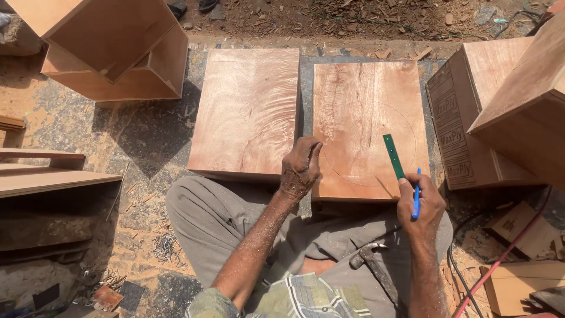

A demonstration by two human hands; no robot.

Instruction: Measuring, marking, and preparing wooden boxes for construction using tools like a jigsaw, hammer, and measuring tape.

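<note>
— What have the hands got hold of?

— The right hand (419, 203) is closed around two things at once: a blue pen (416, 199), gripped upright between the fingers, and the near end of a narrow green ruler (394, 156). The ruler lies slanted on the right-hand board (368, 126), its far end pointing up and to the left.

— And the left hand (300, 169)?

— It holds nothing. It rests palm down on the near left corner of that same board, fingers loosely bent, the fingertips touching the wood just at the gap between the two boards.

— Two boards, then?

— Yes, two flat reddish plywood boards side by side on the stone floor (150, 138). The left-hand board (247, 112) is plain. The right one carries a faint drawn circle (412, 126), and the ruler lies across the right part of that circle.

— Where does the person sit?

— On the floor just behind the boards, knees in grey trousers (218, 221) against their near edges. A hammer (374, 265) lies in the lap, near the right forearm.

— What else is about?

— An open plywood box (118, 50) at the upper left, a stack of plywood pieces (506, 100) at the right, planks (47, 176) at the left edge, a red cable (500, 259) at the lower right, and wood shavings (165, 244) scattered on the floor.
</note>
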